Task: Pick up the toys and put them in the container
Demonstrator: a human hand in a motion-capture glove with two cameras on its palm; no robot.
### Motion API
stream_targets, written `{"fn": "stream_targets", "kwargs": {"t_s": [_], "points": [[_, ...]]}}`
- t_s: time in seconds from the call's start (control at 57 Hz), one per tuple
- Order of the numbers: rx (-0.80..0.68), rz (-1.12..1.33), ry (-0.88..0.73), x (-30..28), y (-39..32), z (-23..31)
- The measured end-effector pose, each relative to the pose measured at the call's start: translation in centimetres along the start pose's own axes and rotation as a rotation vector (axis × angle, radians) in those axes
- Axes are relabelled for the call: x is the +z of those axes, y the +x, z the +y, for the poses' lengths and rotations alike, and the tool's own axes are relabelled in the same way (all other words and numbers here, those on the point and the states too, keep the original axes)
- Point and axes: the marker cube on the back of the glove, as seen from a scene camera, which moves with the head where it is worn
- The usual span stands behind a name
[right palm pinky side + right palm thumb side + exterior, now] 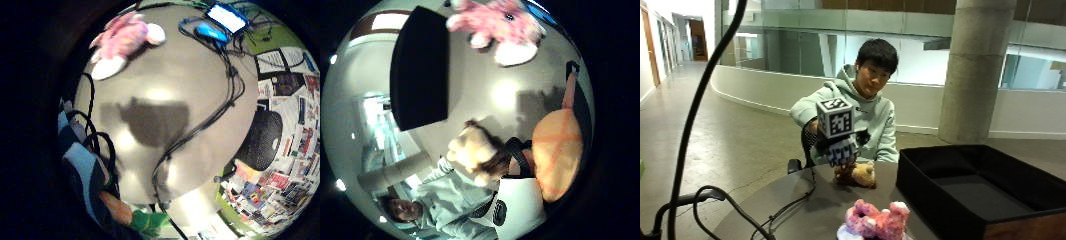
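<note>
1. From the outside view I have the hand (pixel 840 149) raised above the counter (pixel 796 210), just over the brown plush toy (pixel 856 174). I judge I am hovering here to line up a grasp on the nearer toy first.
2. The brown plush toy sits on the counter directly below the hand, close to my body. In the thumb-side palm view it (pixel 472 155) lies near the palm but apart from it, not held.
3. The pink plush toy (pixel 876 219) lies farther out on the counter, well beyond the hand and toward the camera, so I expect to take it second.
4. The black container (pixel 986 192) stands open beside the hand's working area, close enough for a short carry from either toy.
5. The hand's pose: palm turned down toward the counter, forearm lifted off it. Whether the fingers are spread or curled, I cannot tell; the glove's rig hides them, and nothing appears to be gripped.
</note>
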Motion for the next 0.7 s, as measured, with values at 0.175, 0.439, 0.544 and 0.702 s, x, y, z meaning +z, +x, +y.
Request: {"fn": "stream_targets", "kwargs": {"t_s": [0.175, 0.439, 0.544, 0.702], "points": [[-0.139, -0.01, 0.161, -8.0, -8.1, 0.4], [-0.351, -0.288, 0.696, -16.0, -23.0, -1.9], [-0.38, -0.302, 0.771, -16.4, -27.9, -3.4], [-0.416, -0.24, 0.401, -13.7, -30.7, -6.1]]}}
